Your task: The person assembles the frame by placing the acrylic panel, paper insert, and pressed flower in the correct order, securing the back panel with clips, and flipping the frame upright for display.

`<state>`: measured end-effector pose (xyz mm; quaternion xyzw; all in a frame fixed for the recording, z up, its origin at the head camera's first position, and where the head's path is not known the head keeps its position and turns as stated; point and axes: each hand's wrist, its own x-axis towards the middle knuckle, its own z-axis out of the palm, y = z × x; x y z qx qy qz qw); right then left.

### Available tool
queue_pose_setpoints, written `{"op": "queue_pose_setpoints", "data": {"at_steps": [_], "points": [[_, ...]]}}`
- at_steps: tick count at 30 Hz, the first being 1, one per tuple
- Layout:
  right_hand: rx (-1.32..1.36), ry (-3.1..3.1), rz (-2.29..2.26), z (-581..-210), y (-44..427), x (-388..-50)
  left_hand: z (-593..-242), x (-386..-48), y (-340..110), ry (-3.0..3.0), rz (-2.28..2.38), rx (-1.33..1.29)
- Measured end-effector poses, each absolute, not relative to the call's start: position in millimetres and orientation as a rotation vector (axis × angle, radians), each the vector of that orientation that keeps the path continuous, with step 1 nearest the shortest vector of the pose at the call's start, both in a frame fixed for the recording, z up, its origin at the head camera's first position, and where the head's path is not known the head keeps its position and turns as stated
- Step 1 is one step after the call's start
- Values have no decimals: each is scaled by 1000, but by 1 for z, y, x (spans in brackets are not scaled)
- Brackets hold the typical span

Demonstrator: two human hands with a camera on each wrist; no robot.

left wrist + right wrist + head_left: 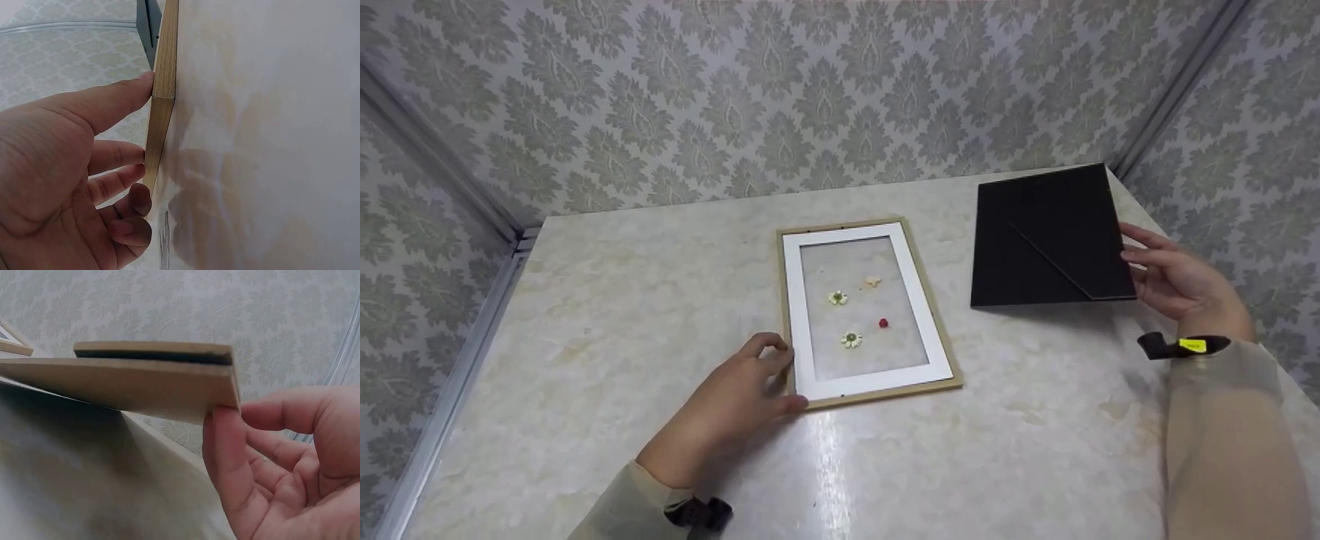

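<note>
A wooden picture frame [949, 345] lies back side up, with a white mat [801, 322] around its clear pane. Inside the opening are white daisy-like dried flowers [851, 340], a small red flower [883, 323] and a pale yellowish one [873, 281]. My left hand [735, 397] holds the frame's near left corner, thumb and fingertips against the wooden edge [164, 62]. On the right, my right hand [1181, 281] pinches the right edge of a black backing board [1035, 262] between thumb and fingers. The board is tilted, its folded stand [152, 347] on the upper face.
The marbled table [622, 300] extends around the frame on all sides. Patterned wall panels [780, 90] rise behind the table and at both sides, joined by grey metal strips [1177, 90].
</note>
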<state>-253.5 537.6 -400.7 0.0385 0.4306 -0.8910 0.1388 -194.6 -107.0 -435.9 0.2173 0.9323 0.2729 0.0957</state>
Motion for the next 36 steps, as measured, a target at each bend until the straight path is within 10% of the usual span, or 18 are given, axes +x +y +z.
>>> {"op": "queue_pose_setpoints", "data": {"at_steps": [36], "points": [[-120, 1256, -2502, -396, 413, -273, -432, -191, -103, 2778, 830, 593]]}}
